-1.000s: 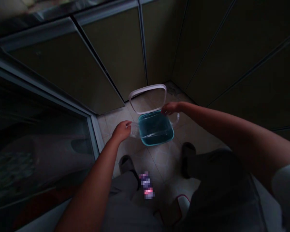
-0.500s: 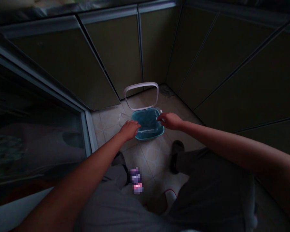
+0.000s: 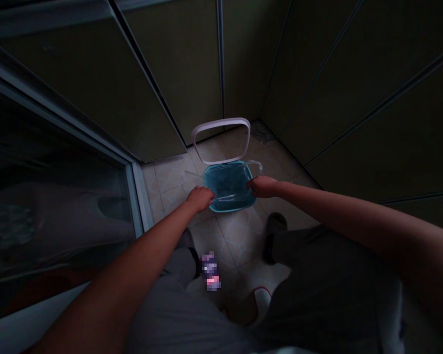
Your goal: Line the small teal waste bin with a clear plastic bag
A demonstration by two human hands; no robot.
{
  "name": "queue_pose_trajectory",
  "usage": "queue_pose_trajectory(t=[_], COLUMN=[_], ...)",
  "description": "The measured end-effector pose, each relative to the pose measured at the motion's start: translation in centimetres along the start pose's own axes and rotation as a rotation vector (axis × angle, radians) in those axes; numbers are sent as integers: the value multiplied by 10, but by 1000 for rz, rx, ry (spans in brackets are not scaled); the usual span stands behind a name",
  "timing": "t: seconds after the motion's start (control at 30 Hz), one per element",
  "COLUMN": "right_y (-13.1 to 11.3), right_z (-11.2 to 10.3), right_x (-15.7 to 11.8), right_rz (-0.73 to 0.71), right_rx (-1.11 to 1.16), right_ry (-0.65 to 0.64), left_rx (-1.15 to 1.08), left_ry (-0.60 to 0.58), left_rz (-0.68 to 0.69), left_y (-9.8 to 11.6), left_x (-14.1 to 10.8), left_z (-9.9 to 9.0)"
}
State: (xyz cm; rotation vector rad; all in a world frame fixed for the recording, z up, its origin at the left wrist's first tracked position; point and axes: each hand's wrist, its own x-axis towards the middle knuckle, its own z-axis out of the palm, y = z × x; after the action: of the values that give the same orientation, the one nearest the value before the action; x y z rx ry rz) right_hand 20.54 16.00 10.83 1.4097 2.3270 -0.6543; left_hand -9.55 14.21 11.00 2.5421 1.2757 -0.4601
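Glass door (image 3: 59, 206) lines the left edge of the tiled floor (image 3: 239, 236). Left forearm slants forward and inward, and the left hand (image 3: 201, 197) is palm down at the near left corner of a teal bin (image 3: 232, 210), fingers bent and partly closed; whether they pinch the clear plastic bag (image 3: 229, 199) there I cannot tell. One handle of that bag juts leftward over the floor, while its body hangs inside the bin. Upright near the floor's far corner, the bin has its mouth facing up, its near rim running left to right. Behind, a pale rim frame (image 3: 221, 121) stands tipped up at the bin's far edge, long axis left to right. The bag's other handle loops out past the right rim. Just below it the right hand (image 3: 264, 187) comes in almost sideways, fingers curled at the bin's right edge, their hold on the bag unclear. A dark slipper (image 3: 276, 225) lies nearer, and cabinet panels (image 3: 354, 108) bound the floor's right edge
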Motion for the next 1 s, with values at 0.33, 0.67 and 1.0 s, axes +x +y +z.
queue_pose_trajectory(t=[0.33, 0.67, 1.0], right_y=[22, 43, 45], right_z=[-5, 17, 28], right_x=[-20, -26, -19], right_rz=[57, -70, -10], right_rx=[39, 219, 333], right_ry=[34, -32, -184], left_rx=[-94, -139, 118], left_ry=[83, 120, 173], left_rz=[10, 70, 245], left_y=[-14, -22, -20], left_x=[-15, -41, -48], left_z=[4, 24, 35])
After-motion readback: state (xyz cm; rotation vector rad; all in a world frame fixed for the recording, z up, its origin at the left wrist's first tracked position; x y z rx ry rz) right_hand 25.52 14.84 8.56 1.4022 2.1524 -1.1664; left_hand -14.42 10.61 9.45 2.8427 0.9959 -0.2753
